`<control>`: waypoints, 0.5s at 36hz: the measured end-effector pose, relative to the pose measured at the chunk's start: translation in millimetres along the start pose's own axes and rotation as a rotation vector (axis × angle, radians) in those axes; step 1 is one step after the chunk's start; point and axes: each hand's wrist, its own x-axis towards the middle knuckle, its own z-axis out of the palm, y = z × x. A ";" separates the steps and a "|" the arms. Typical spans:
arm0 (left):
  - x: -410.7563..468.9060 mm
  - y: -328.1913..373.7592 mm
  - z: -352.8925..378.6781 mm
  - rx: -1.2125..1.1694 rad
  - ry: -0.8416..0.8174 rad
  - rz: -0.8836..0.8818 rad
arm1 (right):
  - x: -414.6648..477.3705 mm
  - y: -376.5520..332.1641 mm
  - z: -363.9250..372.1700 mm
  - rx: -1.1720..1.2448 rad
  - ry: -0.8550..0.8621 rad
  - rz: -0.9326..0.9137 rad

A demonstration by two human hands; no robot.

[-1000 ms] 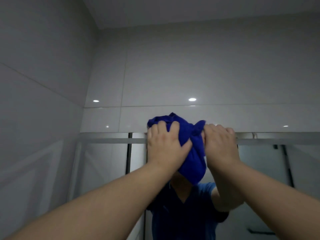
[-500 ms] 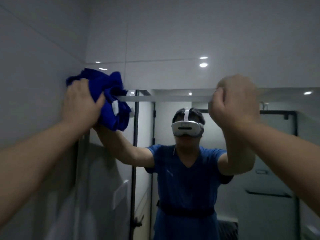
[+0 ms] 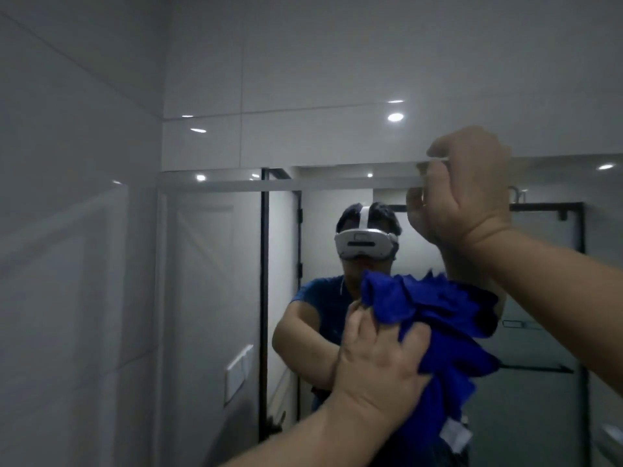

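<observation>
One cloth (image 3: 438, 318) lowered, probably touching mirror (image 3: 209, 281).

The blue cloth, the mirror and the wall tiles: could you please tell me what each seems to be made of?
Blue cloth: soft matte fabric, perhaps microfibre; it bunches into folds in the left hand and carries a white sewn label. Mirror: glossy glass, giving a sharp reflection. Wall tiles: probably glazed ceramic, since they show bright glints.
</observation>
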 end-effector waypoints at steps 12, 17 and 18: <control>-71.1 -72.5 -25.7 -0.168 -0.023 0.175 | -129.9 -62.5 -18.6 0.162 -0.373 -0.154; -96.8 -144.1 -50.7 0.087 -0.018 0.082 | -156.7 -30.8 -28.9 0.091 -0.373 -0.100; -102.6 -155.3 -53.5 0.115 -0.030 0.040 | -159.4 -25.1 -30.6 0.090 -0.375 -0.119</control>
